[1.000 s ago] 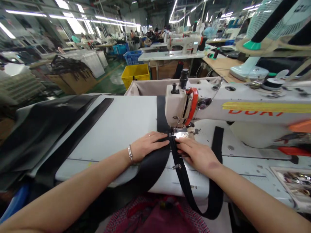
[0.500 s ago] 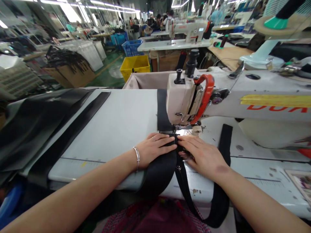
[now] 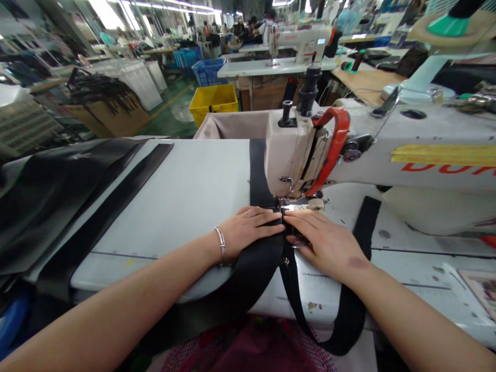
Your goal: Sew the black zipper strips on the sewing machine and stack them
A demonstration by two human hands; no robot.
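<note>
My left hand (image 3: pixel 248 232) lies palm down, fingers stretched out, on a wide black strip (image 3: pixel 248 274) that curves over the table's front edge. Facing it, my right hand (image 3: pixel 321 240) rests with extended fingertips on a narrow black zipper tape (image 3: pixel 291 279) with a small metal pull. The tape hangs in a loop off the front edge and comes back up to the right of my hand. Both sets of fingertips are just in front of the sewing machine's presser foot (image 3: pixel 279 202). Behind the foot the black strip (image 3: pixel 260 170) continues flat. My right thumb is partly hidden.
The white machine head (image 3: pixel 287 155) with an orange lever (image 3: pixel 333 144) stands above the work. Another black strip (image 3: pixel 112 206) and black sheets (image 3: pixel 58 191) lie at left. Beyond are a fabric bin (image 3: pixel 228 126), a yellow crate (image 3: pixel 214 101) and another sewing machine (image 3: pixel 302 41).
The black strip and zipper tape have shifted slightly away from me under the foot, both hands staying on them. The view has tilted a little.
</note>
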